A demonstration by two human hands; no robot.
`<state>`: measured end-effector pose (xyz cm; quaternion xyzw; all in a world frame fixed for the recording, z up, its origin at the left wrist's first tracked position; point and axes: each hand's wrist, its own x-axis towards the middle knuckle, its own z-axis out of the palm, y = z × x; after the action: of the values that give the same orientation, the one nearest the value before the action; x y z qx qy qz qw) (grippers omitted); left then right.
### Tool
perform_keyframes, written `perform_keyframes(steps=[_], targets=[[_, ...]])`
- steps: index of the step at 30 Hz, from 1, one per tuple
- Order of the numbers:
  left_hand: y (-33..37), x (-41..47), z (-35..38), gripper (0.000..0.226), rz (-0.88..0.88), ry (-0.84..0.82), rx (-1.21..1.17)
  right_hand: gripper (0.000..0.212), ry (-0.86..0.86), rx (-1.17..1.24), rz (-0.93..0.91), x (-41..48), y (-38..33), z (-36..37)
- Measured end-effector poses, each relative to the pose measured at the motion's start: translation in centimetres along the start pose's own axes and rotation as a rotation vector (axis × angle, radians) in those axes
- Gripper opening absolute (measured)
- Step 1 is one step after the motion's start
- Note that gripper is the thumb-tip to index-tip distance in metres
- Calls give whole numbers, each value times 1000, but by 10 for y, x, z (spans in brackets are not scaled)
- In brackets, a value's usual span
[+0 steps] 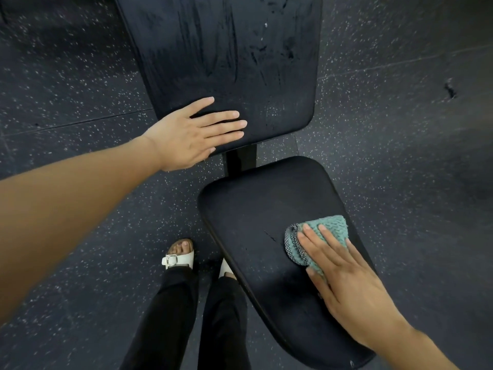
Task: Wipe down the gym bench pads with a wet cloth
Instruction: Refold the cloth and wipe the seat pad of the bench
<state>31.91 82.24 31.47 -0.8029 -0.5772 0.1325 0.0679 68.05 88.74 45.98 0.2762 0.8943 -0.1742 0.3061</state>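
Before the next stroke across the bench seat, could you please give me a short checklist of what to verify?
1. Teal knitted cloth lies on the small black padded seat, near its right edge: ok.
2. Right hand presses the cloth with straight fingers: ok.
3. Left hand rests flat on the large black back pad, at its near left corner: ok.
4. Back pad shows wipe streaks over most of its surface: ok.
5. Seat shows similar streaks: not ok, it looks largely dry.
6. Cloth wet enough: cannot tell.
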Motion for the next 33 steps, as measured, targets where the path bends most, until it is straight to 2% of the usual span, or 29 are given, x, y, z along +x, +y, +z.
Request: perform_keyframes(steps=[6,10,13,19,28,31,33], targets=[[6,0,-2,60,-22,-54,31,66,-11,28,17,44,10,0],[4,1,1,56,-44,16,-1,50,21,72,86,78,24,0],[3,1,4,56,-56,46,-63,51,27,106,175,111,32,-2],[6,1,2,61,-54,8,-28,51,17,146,238,166,37,-8],[4,3,2,61,-73,45,-58,51,8,124,61,103,24,-4],[4,2,3,60,-80,50,-82,68,-6,115,-5,81,13,-1],[5,2,5,59,-77,58,-76,68,-14,89,-7,84,14,0]])
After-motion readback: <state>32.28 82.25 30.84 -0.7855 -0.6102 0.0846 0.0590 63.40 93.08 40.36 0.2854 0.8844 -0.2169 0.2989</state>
